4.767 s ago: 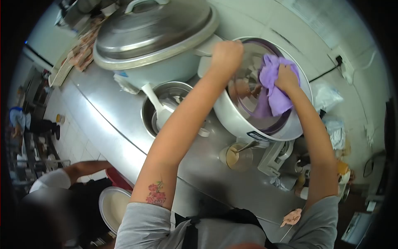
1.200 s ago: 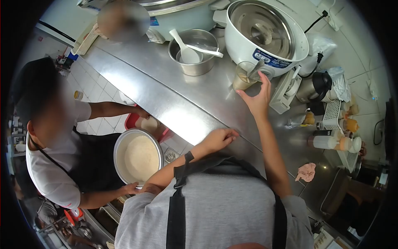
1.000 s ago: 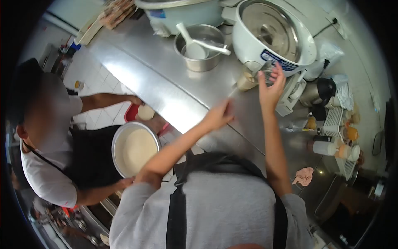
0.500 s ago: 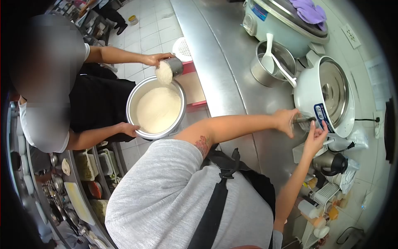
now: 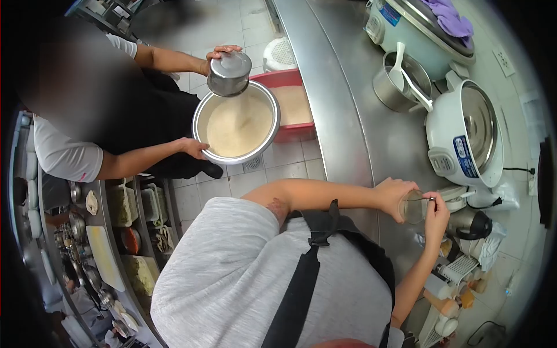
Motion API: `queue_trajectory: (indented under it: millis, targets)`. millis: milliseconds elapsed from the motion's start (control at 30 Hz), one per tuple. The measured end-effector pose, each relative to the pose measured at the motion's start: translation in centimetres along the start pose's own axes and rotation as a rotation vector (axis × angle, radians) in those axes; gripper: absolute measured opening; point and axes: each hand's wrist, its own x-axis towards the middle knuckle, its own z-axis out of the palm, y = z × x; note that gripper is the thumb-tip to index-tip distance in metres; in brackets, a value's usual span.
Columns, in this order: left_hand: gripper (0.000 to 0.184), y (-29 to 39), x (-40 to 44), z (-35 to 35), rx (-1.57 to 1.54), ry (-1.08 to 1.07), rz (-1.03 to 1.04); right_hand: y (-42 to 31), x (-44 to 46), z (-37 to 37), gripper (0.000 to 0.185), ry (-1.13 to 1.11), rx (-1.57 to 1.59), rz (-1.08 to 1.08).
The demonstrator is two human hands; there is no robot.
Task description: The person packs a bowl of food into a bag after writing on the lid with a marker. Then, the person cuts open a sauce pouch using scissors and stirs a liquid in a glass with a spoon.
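Note:
My left hand (image 5: 393,198) is wrapped round a clear drinking glass (image 5: 413,210), held tilted over the steel counter's near part. Close beside it, my right hand (image 5: 436,213) pinches the thin dark handle of a spoon-like utensil (image 5: 427,199) that reaches to the glass's mouth. Its far end is hard to make out through the glass. The white rice cooker (image 5: 444,136) with a lid stands just beyond both hands.
A co-worker at left tips a metal measuring cup (image 5: 230,72) over a pot of rice (image 5: 197,124). A red bin (image 5: 299,129) of rice stands beside the steel counter (image 5: 348,124). Further off are a steel pot (image 5: 387,93) with white paddles, a large cooker (image 5: 400,29) and a kettle (image 5: 473,223).
My hands, with the glass and utensil, have come nearer my body, away from the white cooker. The co-worker's cup has turned over, and rice pours into the pot. The view has shifted.

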Motion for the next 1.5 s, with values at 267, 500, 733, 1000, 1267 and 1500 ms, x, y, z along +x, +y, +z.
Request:
queue_trajectory:
  millis: [267,500,733,1000,1267,1500]
  targets:
    - [0.081,1.4,-2.6,2.3,0.034,0.187,-0.113,-1.8,-4.4,-1.0,0.013,-0.232,-0.065,-0.071]
    - [0.081,1.4,-3.2,3.8,0.089,0.345,-0.087,-1.2,-5.1,0.7,0.018,-0.098,-0.084,-0.323]
    - [0.083,1.6,-4.0,4.1,0.140,0.367,-0.078,-0.3,-4.6,-0.9,0.022,-0.220,-0.197,-0.166]
    - [0.085,1.7,-3.8,4.2,0.126,0.315,-0.127,0.9,-4.4,0.3,0.025,-0.004,-0.013,-0.201]
    - [0.085,2.0,-4.1,4.2,0.110,0.328,-0.089,2.1,-6.7,0.2,0.042,0.193,0.161,0.132]
    - [0.089,2.4,-4.2,4.0,0.068,0.306,-0.151,-0.1,-10.3,4.7,0.090,0.439,-0.107,-0.192]
